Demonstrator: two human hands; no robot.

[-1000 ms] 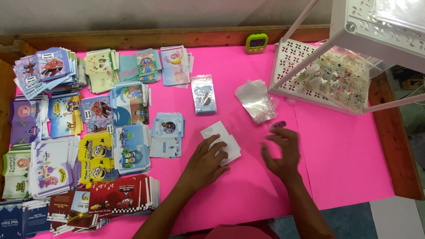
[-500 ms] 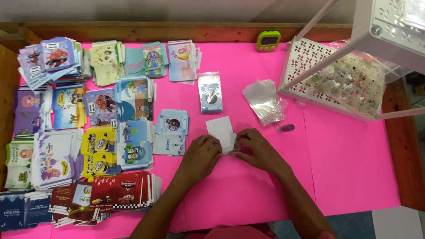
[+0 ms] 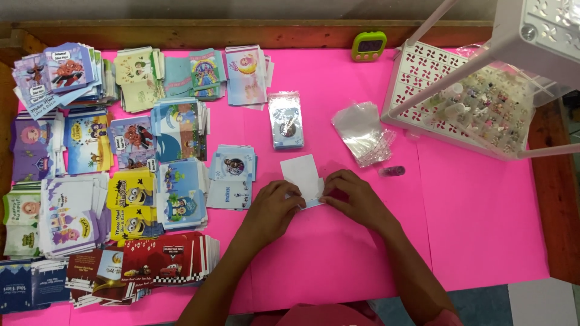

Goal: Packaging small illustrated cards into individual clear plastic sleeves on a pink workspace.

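A white folded card (image 3: 300, 173) lies on the pink table cover (image 3: 338, 259) near the middle. My left hand (image 3: 275, 208) pinches the card's lower left edge. From the right, my right hand (image 3: 353, 196) grips its lower right corner. The two hands meet at the card's near edge, which is slightly lifted. A small dark sparkly piece (image 3: 391, 171) rests just right of my right hand.
Many stacks of printed cartoon cards (image 3: 121, 163) fill the left half. A card pack in a clear sleeve (image 3: 286, 119) and a pile of clear plastic bags (image 3: 362, 133) lie beyond the hands. A white perforated rack (image 3: 465, 90) with small trinkets stands at right. A green timer (image 3: 368, 46) sits at the back.
My right hand came in from the right, where it hovered open, and closed on the white card beside my left hand. The view also shifted slightly.
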